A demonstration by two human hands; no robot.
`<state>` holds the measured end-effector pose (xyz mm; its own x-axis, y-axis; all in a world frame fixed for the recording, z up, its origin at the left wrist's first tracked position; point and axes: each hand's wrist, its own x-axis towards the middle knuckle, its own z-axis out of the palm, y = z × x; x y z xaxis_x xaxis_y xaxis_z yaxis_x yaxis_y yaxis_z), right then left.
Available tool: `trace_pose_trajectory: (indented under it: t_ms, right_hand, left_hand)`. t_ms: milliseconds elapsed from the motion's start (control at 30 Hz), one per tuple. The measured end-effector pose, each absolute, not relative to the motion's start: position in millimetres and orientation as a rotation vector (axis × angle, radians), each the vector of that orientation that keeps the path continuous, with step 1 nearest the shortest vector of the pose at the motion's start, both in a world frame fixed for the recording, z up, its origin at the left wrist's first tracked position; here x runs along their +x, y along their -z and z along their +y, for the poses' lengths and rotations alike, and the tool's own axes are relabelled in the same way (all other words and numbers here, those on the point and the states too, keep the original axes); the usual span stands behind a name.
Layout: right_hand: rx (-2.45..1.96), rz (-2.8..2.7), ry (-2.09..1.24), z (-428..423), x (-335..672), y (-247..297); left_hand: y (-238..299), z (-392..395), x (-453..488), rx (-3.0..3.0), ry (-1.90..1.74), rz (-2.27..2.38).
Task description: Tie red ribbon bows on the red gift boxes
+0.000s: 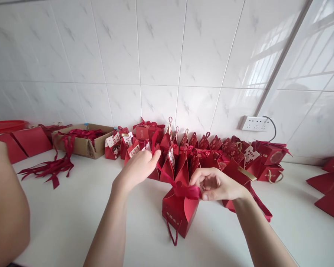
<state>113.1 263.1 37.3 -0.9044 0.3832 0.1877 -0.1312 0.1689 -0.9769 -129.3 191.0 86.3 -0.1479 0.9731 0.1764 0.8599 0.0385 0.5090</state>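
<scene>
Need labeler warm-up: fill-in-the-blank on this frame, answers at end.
The left hand and right hand hold a red ____ at the top of the nearest gift box.
The white socket strip is on the tiled ____.
In view, the cardboard box stands to the ____ of the socket strip.
Missing: ribbon; wall; left.

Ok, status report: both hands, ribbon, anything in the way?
Left hand and right hand: each pinching the ribbon. Ribbon at top of nearest red box. Possible crowding: other red boxes close behind.

A white socket strip (pixel 254 124) sits against the marbled tile wall (pixel 161 48).
</scene>
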Motion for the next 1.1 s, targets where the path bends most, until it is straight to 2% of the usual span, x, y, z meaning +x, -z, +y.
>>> trace_pose_trajectory:
  t_ms: [200, 367, 600, 833, 933, 1033, 1100]
  right_hand:
    - [-0.103, -1.932, -1.678, 263.8, 108.9, -39.2]
    - [-0.106, -1.863, -1.476, 263.0, 110.0, -44.6]
    - [-0.26, -1.642, -1.452, 256.5, 110.1, -49.9]
    - [-0.412, -1.538, -1.384, 252.0, 103.1, -57.4]
    - [-0.423, -1.537, -1.351, 249.9, 102.9, -58.8]
    - [-0.43, -1.549, -1.324, 247.7, 104.9, -59.7]
    - [-0.433, -1.546, -1.305, 247.3, 106.4, -60.0]
  left_hand:
    - [-85.7, 197.8, -125.2, 1.918, -1.081, 1.688]
    - [-84.9, 201.6, -123.7, 1.873, -1.162, 1.373]
    - [-81.8, 201.9, -117.9, 1.78, -1.211, 0.993]
    - [-84.1, 198.9, -130.3, 1.926, -1.169, 1.022]
    - [-87.0, 194.8, -128.6, 1.988, -1.036, 1.088]
    - [-89.3, 191.5, -121.3, 1.929, -0.919, 1.212]
    - [-89.4, 191.4, -116.8, 1.848, -0.981, 1.248]
